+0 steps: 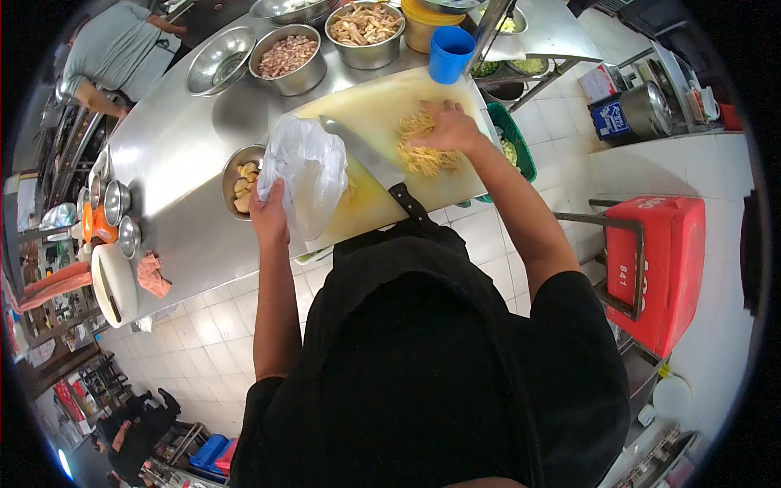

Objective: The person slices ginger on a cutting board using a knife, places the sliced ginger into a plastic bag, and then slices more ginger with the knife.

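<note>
My left hand (pixel 268 213) is closed on the edge of a thin, clear plastic bag (pixel 305 163), whose mouth hangs partly open above the cutting board (pixel 366 106). At the board's right side, my right hand (pixel 449 128) rests against a heap of thin pale-yellow strips (pixel 419 146), which look like shredded ginger. Its fingers are spread, and some of their tips are hard to make out. Between the hands lies a wide-bladed kitchen knife (pixel 366 152), its black handle toward me. A metal bowl of peeled yellow chunks (pixel 244 185) stands beside my left hand, partly covered by the bag.
Beyond the board stand a bowl of chopped meat (pixel 285 57), a bowl of pale strips (pixel 366 24) and a blue cup (pixel 451 54). A green basket (pixel 521 142) sits below the right edge. At upper left, another person (pixel 122 61) leans over.
</note>
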The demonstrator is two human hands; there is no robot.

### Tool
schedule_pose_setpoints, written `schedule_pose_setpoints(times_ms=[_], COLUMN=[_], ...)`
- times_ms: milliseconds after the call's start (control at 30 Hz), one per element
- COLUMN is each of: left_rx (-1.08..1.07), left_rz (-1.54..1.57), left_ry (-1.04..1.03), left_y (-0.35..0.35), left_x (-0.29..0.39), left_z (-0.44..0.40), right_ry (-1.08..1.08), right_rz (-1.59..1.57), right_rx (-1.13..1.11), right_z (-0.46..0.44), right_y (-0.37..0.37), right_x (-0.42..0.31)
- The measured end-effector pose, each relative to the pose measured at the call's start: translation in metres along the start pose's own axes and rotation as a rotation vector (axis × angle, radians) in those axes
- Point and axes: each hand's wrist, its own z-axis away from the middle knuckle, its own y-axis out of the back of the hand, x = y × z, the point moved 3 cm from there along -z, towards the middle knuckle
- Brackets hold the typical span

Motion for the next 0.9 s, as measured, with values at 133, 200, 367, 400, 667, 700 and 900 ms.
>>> schedule_pose_setpoints(times_ms=[133,200,367,400,667,700,900], left_rx=[0.061,0.054,0.056,0.053,0.026,0.034,0.054], left_rz=[-0.011,0.002,0.023,0.026,0.008,0.01,0.019], left_ry=[0.02,0.016,0.007,0.002,-0.023,-0.028,0.002], left_y=[-0.004,-0.003,-0.01,-0.012,-0.016,-0.017,-0.021], left_x=[0.001,-0.005,-0.001,0.002,0.006,0.005,-0.008], left_z=[0.004,0.003,0.003,0.002,-0.011,-0.013,-0.032], right_ry=[0.002,0.008,0.092,0.093,0.073,0.059,-0.001], right_rz=[0.092,0.093,0.117,0.104,-0.165,-0.224,-0.699], right_rx=[-0.036,-0.044,0.001,0.019,0.116,0.15,0.253], right_z=[0.029,0.029,0.017,0.015,0.005,0.004,-0.008], right_y=[0.008,0.007,-0.002,-0.003,0.015,0.019,0.033], right_x=[-0.032,-0.033,-0.028,-0.027,0.009,0.015,0.043])
